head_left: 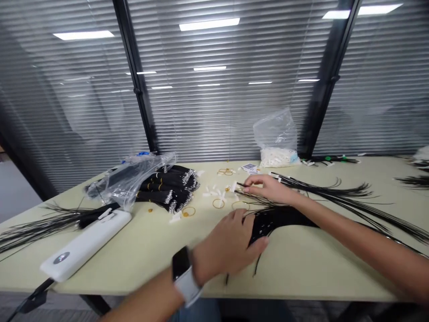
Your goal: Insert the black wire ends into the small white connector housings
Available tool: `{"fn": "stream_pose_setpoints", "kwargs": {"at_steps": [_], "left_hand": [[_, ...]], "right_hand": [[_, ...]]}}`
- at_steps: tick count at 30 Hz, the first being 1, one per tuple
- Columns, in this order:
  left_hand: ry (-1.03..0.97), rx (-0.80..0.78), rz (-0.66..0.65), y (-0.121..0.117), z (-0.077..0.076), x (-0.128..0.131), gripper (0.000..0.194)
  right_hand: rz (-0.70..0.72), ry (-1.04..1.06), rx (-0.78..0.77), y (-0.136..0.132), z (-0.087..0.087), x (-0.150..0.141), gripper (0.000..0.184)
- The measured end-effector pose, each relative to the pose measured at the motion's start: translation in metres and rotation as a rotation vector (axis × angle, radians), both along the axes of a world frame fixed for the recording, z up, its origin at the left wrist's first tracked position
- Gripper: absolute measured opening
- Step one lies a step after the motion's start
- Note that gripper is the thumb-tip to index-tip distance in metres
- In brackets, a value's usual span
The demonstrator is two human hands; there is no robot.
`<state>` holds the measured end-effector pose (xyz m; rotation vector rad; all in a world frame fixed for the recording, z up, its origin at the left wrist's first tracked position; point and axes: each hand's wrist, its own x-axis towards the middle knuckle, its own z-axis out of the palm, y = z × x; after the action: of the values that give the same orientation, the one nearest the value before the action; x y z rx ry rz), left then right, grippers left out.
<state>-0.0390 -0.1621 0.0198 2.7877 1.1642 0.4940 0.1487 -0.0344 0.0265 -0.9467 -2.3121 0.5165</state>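
My right hand point(270, 188) reaches over the table with thumb and fingers pinched on a thin black cable point(241, 184). A small white connector point(234, 186) sits at that cable's end. My left hand point(231, 239), with a watch on its wrist, is curled at the end of a bundle of black cables point(288, 218). The bundle's end, dotted with small shiny tips, lies between the left thumb and fingers; the left fingertips are partly hidden and slightly blurred. Loose cable ends hang below the left hand.
White connectors point(211, 193) and yellow rings point(218, 204) lie scattered beyond my hands. Black cable bundles point(167, 188) and a clear plastic bag point(125, 181) are at left, near a white power strip-like box point(89, 243). Behind stands a bag of white pieces point(278, 156). More cables point(338, 194) spread right.
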Motion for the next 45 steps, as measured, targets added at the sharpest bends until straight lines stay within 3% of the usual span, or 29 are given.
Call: {"fn": "stream_pose_setpoints", "kwargs": {"at_steps": [2, 4, 7, 11, 19, 23, 28, 32, 36, 40, 45], "left_hand": [[-0.012, -0.035, 0.037, 0.022, 0.001, 0.023, 0.058], [-0.032, 0.057, 0.116, 0.037, 0.002, 0.047, 0.062], [-0.046, 0.108, 0.248, 0.047, 0.003, 0.074, 0.056], [0.041, -0.008, 0.293, 0.052, -0.001, 0.086, 0.041], [0.113, -0.019, 0.228, 0.057, -0.024, 0.073, 0.040], [0.143, 0.007, 0.221, 0.059, -0.027, 0.075, 0.040], [0.168, 0.034, 0.214, 0.062, -0.028, 0.078, 0.044], [0.157, 0.047, 0.195, 0.059, -0.023, 0.079, 0.042], [0.133, 0.032, 0.200, 0.059, -0.013, 0.077, 0.038], [0.085, 0.035, 0.134, 0.063, -0.009, 0.073, 0.046], [0.067, 0.058, 0.044, 0.070, -0.018, 0.072, 0.045]], "right_hand": [[-0.004, -0.001, -0.048, 0.006, 0.015, -0.003, 0.034], [-0.008, -0.007, -0.092, 0.010, 0.026, -0.008, 0.033], [-0.011, -0.003, -0.128, 0.011, 0.041, -0.012, 0.028], [-0.058, 0.134, -0.075, 0.010, 0.071, -0.010, 0.024], [-0.430, 0.995, 0.280, 0.028, 0.130, 0.017, 0.014], [-0.574, 1.303, 0.303, 0.037, 0.153, 0.031, 0.023], [-0.536, 1.252, 0.183, 0.041, 0.164, 0.037, 0.012], [-0.558, 1.385, 0.221, 0.039, 0.167, 0.037, 0.029], [-0.463, 1.405, 0.024, 0.031, 0.167, 0.044, 0.018], [-0.448, 1.655, 0.113, 0.005, 0.175, 0.084, 0.032], [-0.415, 1.862, 0.229, -0.013, 0.189, 0.117, 0.039]]}}
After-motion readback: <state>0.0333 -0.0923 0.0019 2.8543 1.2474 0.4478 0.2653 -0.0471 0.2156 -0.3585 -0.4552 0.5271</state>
